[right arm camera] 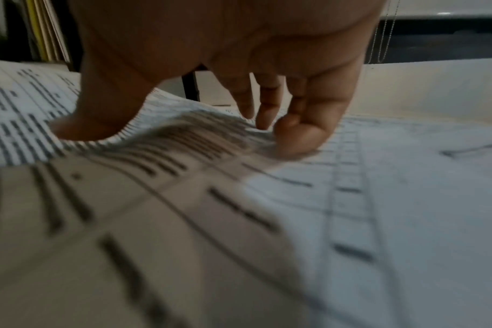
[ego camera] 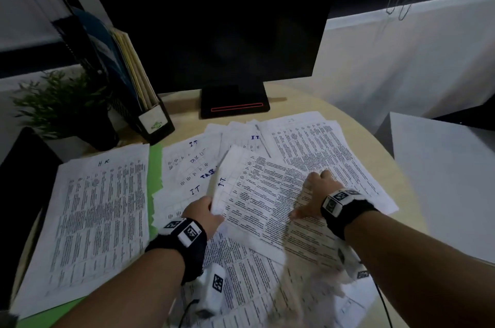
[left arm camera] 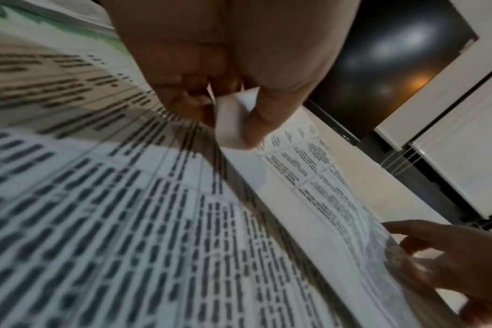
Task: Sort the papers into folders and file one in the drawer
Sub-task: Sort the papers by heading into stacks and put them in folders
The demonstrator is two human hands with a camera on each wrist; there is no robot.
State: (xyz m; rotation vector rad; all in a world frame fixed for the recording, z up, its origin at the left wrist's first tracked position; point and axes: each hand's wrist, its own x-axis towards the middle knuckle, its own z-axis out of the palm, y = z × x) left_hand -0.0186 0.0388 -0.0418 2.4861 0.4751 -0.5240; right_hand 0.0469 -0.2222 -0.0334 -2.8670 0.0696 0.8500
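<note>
Two hands over a round worktop (ego camera: 356, 124) strewn with printed sheets. Left hand (ego camera: 204, 213) pinches the near-left edge of one tilted sheet (ego camera: 257, 193) marked "IT", thumb on top, fingers curled under; the left wrist view shows the paper edge clamped between thumb and fingers (left arm camera: 256, 124). Right hand (ego camera: 316, 193) lies spread on the same sheet's right side, fingers fairly straight, fingertips (right arm camera: 292, 142) pressing the paper down, gripping nothing.

One stack marked "HR" (ego camera: 99, 220) sits at the worktop's left edge on one green folder (ego camera: 154, 180). Loose papers (ego camera: 316, 145) fan across the middle and right edge; at least four handwritten "IT" marks show, exact sheet count cannot be told because they overlap. More sheets (ego camera: 249, 287) at the near edge under both forearms.

Far edge: one dark monitor (ego camera: 209, 22). Far-left corner: one file holder (ego camera: 150, 115) with upright folders, one potted plant (ego camera: 67, 105). Drawer not visible.
</note>
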